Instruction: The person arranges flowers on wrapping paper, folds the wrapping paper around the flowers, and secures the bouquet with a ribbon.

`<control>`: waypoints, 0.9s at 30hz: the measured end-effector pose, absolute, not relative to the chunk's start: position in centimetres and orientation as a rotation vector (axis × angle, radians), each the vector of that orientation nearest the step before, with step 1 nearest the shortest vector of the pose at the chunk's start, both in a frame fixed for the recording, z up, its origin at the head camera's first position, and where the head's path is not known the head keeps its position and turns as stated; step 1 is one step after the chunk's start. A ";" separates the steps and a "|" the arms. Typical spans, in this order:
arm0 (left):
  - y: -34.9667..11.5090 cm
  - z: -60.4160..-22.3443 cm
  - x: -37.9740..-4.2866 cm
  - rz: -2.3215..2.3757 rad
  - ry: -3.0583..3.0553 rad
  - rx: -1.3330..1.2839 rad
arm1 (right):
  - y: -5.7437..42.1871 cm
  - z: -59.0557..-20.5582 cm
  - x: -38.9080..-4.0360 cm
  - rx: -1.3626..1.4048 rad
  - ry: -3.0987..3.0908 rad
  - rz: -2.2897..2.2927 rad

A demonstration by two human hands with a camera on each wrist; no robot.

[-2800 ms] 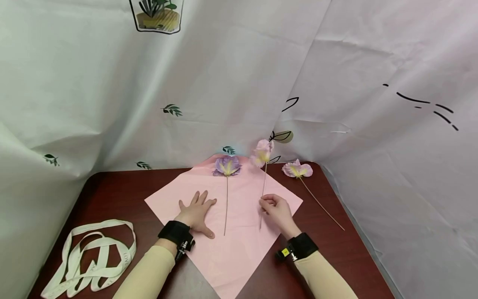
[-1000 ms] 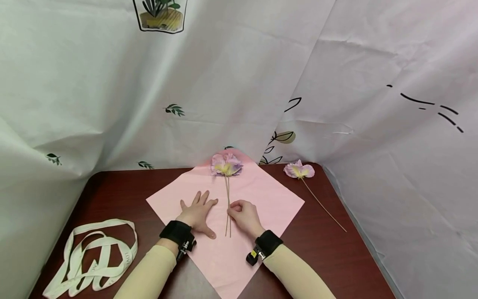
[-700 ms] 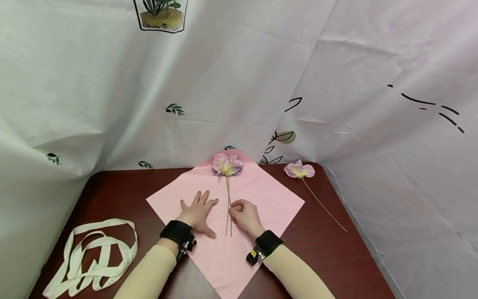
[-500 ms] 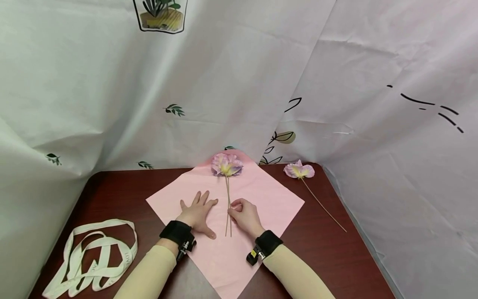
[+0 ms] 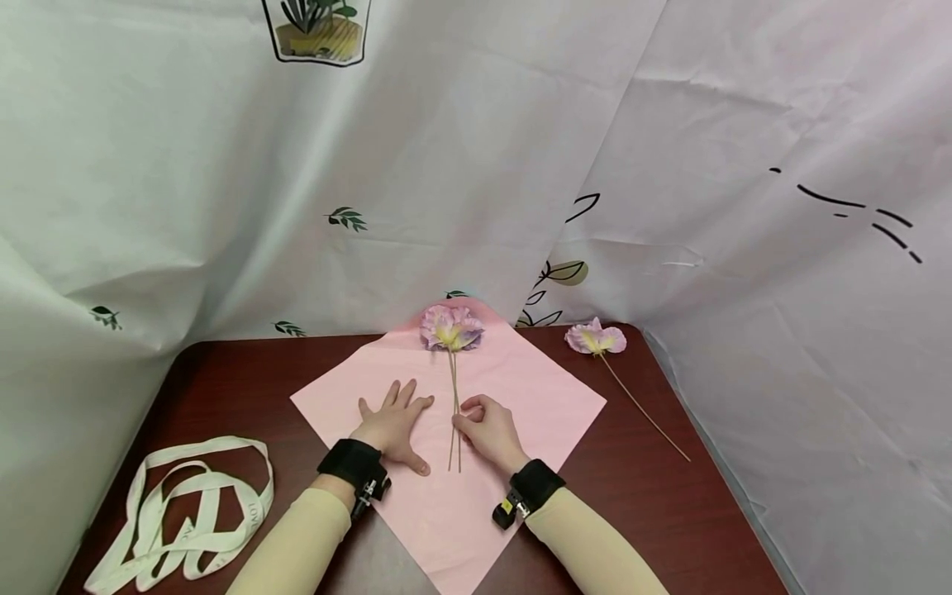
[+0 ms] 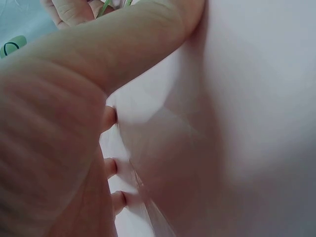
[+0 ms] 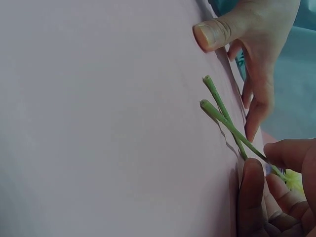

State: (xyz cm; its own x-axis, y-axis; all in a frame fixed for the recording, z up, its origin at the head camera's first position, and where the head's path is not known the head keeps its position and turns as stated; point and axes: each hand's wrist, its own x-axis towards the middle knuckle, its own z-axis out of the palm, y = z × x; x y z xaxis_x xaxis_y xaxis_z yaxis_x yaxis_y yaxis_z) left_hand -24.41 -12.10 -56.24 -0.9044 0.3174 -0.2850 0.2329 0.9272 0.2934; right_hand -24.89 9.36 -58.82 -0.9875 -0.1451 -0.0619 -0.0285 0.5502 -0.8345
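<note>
My left hand [image 5: 392,423] lies flat with its fingers spread, resting on a square sheet of pink paper [image 5: 446,529]. With thumb and fingertips, my right hand [image 5: 489,431] pinches the thin stem of a pink artificial flower [image 5: 439,321]. This bloom overlaps a purple artificial flower [image 5: 470,339] on the paper's upper part, hiding much of it. Their green stems [image 7: 222,118] cross near the lower ends in the right wrist view. In the left wrist view, the thumb [image 6: 143,39] spans the top and several fingertips touch the paper.
Another pink-purple flower [image 5: 595,338] lies at the table's back right, its stem slanting toward the front. A loosely looped white ribbon [image 5: 216,541] with lettering is at the front left. A printed white cloth [image 5: 446,165] hangs behind the dark red table [image 5: 230,372].
Over the longer span, my right hand brought the pink flower left and down onto the purple one. In the last second it has stayed nearly still; my left hand keeps its place.
</note>
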 end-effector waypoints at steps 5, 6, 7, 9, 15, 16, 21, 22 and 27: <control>-12.1 -56.2 -24.4 0.363 2.756 0.403 | 9.4 -58.8 -24.9 -0.148 2.664 -1.432; -12.1 -56.1 -24.4 0.365 2.754 0.402 | 9.4 -58.8 -24.9 -0.147 2.667 -1.431; -12.1 -56.1 -24.4 0.364 2.752 0.401 | 9.4 -58.8 -24.9 -0.153 2.669 -1.431; -12.1 -56.0 -24.4 0.366 2.750 0.401 | 9.4 -58.8 -24.9 -0.154 2.675 -1.429; -12.0 -55.9 -24.4 0.365 2.749 0.407 | 9.5 -58.8 -24.9 -0.146 2.668 -1.448; -12.0 -55.9 -24.4 0.365 2.749 0.408 | 9.5 -58.8 -24.9 -0.143 2.663 -1.453; -12.1 -55.9 -24.4 0.372 2.746 0.410 | 9.8 -58.9 -25.0 -0.142 2.646 -1.480; -12.1 -55.9 -24.4 0.371 2.746 0.410 | 9.9 -58.9 -25.1 -0.141 2.645 -1.480; -12.0 -55.8 -24.4 0.365 2.742 0.405 | 10.4 -58.8 -25.2 -0.123 2.650 -1.490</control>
State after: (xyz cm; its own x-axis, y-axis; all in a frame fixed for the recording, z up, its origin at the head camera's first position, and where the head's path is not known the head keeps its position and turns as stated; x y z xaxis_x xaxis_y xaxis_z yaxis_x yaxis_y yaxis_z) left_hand -24.40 -12.03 -55.80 -0.9001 0.3202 -0.2955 0.2318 0.9262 0.2974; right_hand -25.16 10.40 -58.84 -0.9918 -0.1187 -0.0464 -0.0221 0.5186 -0.8548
